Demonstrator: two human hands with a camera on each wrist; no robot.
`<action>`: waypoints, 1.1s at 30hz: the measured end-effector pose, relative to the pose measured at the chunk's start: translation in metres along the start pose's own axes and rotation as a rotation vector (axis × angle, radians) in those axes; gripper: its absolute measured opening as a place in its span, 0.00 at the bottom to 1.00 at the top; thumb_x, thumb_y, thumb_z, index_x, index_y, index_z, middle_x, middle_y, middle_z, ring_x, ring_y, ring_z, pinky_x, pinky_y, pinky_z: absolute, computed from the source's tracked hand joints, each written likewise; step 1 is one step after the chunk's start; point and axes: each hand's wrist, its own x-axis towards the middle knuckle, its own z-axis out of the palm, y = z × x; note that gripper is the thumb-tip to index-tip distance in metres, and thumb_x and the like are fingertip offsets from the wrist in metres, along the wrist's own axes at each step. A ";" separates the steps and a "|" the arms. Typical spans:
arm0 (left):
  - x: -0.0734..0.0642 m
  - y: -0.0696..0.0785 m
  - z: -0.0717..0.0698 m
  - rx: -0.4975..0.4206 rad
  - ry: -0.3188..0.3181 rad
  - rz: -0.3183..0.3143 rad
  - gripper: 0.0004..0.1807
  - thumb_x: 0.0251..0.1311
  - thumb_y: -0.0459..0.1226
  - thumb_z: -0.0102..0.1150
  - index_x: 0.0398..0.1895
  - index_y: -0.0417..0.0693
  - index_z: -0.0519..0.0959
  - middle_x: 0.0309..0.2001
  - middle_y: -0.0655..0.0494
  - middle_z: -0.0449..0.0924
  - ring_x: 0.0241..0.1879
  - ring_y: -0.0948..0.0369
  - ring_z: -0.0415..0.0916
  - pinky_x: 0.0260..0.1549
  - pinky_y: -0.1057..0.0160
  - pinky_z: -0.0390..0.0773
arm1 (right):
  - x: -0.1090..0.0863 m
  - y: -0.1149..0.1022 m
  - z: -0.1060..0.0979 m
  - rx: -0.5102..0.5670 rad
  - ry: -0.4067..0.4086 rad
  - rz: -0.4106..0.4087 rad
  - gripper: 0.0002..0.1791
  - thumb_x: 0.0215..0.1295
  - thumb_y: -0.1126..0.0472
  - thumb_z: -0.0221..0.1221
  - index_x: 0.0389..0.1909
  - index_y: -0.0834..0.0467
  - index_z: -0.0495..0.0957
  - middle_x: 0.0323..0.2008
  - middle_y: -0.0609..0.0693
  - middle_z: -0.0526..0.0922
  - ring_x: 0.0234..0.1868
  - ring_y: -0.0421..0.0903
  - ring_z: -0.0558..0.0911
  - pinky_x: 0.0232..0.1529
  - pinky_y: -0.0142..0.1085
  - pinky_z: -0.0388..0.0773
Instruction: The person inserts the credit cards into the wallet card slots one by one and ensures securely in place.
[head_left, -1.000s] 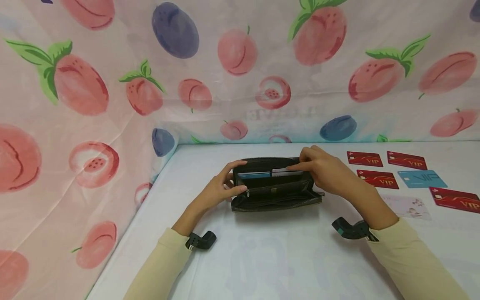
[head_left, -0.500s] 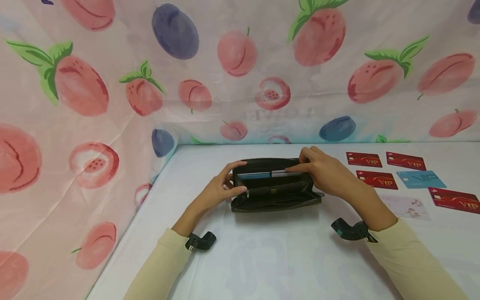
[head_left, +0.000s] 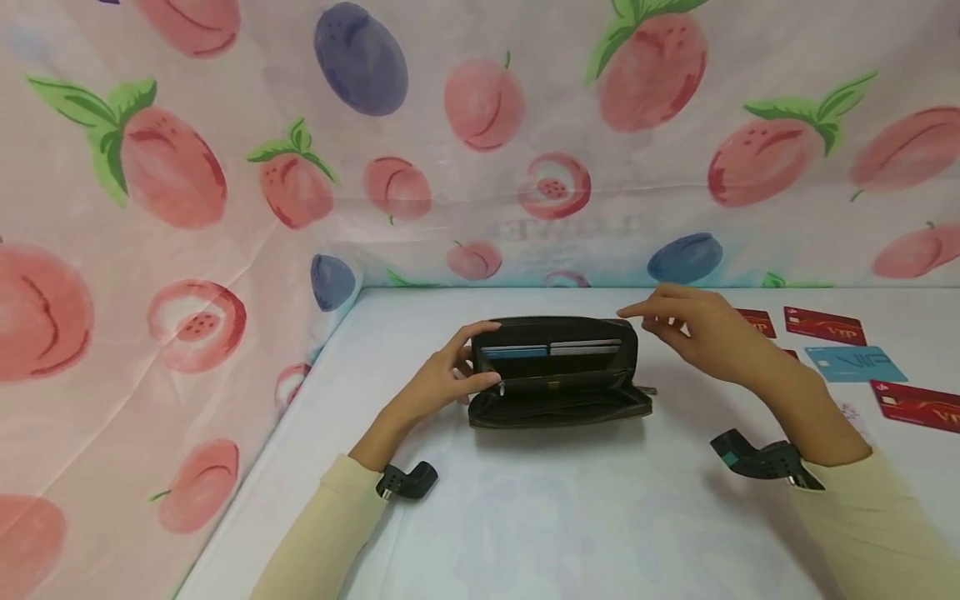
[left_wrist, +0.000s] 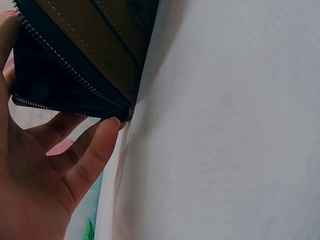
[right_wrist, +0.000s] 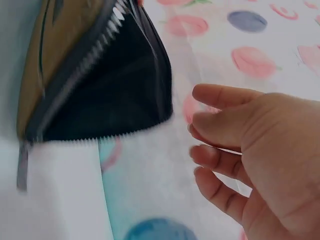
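Note:
A dark zip-around wallet [head_left: 577,330] stands unzipped on the white table, its mouth facing me. Inside, a blue card [head_left: 516,352] sits in the left slot and pale cards [head_left: 585,347] fill the right one. My left hand [head_left: 441,372] grips the wallet's left end, fingers at the back edge and thumb at the divider. In the left wrist view, the wallet's tan outer side [left_wrist: 100,50] and zipper teeth show. My right hand [head_left: 708,332] hovers just right of the wallet with loosely bent fingers, holding nothing. The right wrist view shows a gap between this hand [right_wrist: 272,150] and the wallet.
On the right lie several red VIP cards [head_left: 825,326], a blue VIP card [head_left: 855,363] and a pale flowered card, partly hidden by my right arm. A peach-print cloth [head_left: 480,200] hangs behind the table. A zipper pull [head_left: 647,390] sticks out at the wallet's right.
My right hand has let go of the pale card in the right slot and moved right, out of the wallet. My left hand keeps its grip on the wallet.

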 end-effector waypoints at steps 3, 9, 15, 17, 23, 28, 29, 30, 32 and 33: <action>0.003 -0.010 0.001 0.002 0.006 -0.002 0.37 0.63 0.37 0.60 0.72 0.63 0.56 0.33 0.47 0.75 0.34 0.48 0.79 0.28 0.43 0.77 | -0.012 0.012 -0.010 -0.022 0.001 0.045 0.20 0.57 0.71 0.65 0.49 0.49 0.83 0.37 0.42 0.80 0.34 0.40 0.77 0.32 0.35 0.77; 0.008 -0.029 0.002 -0.009 0.013 -0.011 0.37 0.62 0.41 0.62 0.69 0.77 0.56 0.35 0.48 0.76 0.33 0.53 0.79 0.27 0.48 0.78 | -0.046 0.036 -0.024 -0.081 -0.010 0.136 0.19 0.56 0.67 0.67 0.48 0.49 0.82 0.39 0.43 0.81 0.35 0.38 0.76 0.31 0.32 0.77; 0.008 -0.030 0.002 -0.008 0.016 -0.014 0.36 0.61 0.47 0.63 0.67 0.83 0.57 0.37 0.49 0.77 0.34 0.55 0.80 0.26 0.51 0.79 | -0.086 0.063 -0.036 -0.113 -0.081 0.322 0.19 0.56 0.61 0.69 0.49 0.56 0.80 0.37 0.47 0.80 0.39 0.46 0.76 0.30 0.26 0.74; 0.008 -0.031 0.001 -0.005 0.019 -0.014 0.36 0.61 0.48 0.63 0.67 0.84 0.57 0.37 0.49 0.77 0.34 0.56 0.80 0.26 0.52 0.79 | -0.099 0.073 -0.038 -0.104 -0.134 0.403 0.21 0.56 0.58 0.69 0.50 0.59 0.79 0.36 0.50 0.78 0.40 0.52 0.75 0.30 0.26 0.74; 0.008 -0.031 0.002 -0.007 0.025 -0.014 0.35 0.61 0.48 0.63 0.67 0.83 0.57 0.36 0.49 0.77 0.34 0.56 0.80 0.26 0.51 0.79 | -0.147 0.105 -0.042 -0.055 -0.165 0.515 0.23 0.54 0.58 0.70 0.50 0.61 0.78 0.40 0.57 0.78 0.35 0.38 0.72 0.26 0.26 0.71; 0.008 -0.030 0.002 -0.009 0.025 -0.012 0.35 0.61 0.49 0.63 0.67 0.82 0.57 0.38 0.49 0.77 0.34 0.56 0.80 0.25 0.51 0.79 | -0.187 0.136 -0.036 -0.022 -0.103 0.513 0.22 0.52 0.61 0.71 0.49 0.62 0.79 0.38 0.53 0.75 0.30 0.29 0.66 0.26 0.24 0.67; 0.008 -0.030 0.002 -0.006 0.023 -0.012 0.35 0.60 0.49 0.63 0.67 0.82 0.57 0.39 0.49 0.77 0.34 0.56 0.80 0.25 0.52 0.79 | -0.193 0.141 -0.035 -0.025 -0.093 0.520 0.23 0.52 0.60 0.72 0.49 0.61 0.79 0.37 0.52 0.74 0.31 0.28 0.65 0.26 0.23 0.66; 0.008 -0.030 0.002 -0.004 0.023 -0.011 0.35 0.60 0.50 0.62 0.67 0.82 0.57 0.40 0.49 0.77 0.33 0.56 0.80 0.25 0.52 0.79 | -0.199 0.146 -0.033 -0.024 -0.076 0.517 0.23 0.52 0.61 0.72 0.49 0.61 0.79 0.37 0.51 0.73 0.31 0.28 0.65 0.27 0.22 0.66; 0.008 -0.029 0.002 0.000 0.025 -0.013 0.35 0.60 0.50 0.62 0.67 0.82 0.58 0.40 0.49 0.77 0.33 0.55 0.79 0.25 0.52 0.79 | -0.208 0.153 -0.030 -0.017 -0.055 0.522 0.23 0.52 0.61 0.72 0.50 0.60 0.78 0.37 0.51 0.72 0.33 0.27 0.64 0.28 0.20 0.64; 0.008 -0.029 0.002 0.003 0.026 -0.015 0.35 0.60 0.51 0.62 0.67 0.82 0.58 0.39 0.49 0.77 0.33 0.55 0.79 0.25 0.52 0.78 | -0.210 0.155 -0.029 -0.014 -0.051 0.528 0.24 0.53 0.60 0.71 0.51 0.60 0.78 0.37 0.51 0.72 0.33 0.26 0.63 0.28 0.19 0.63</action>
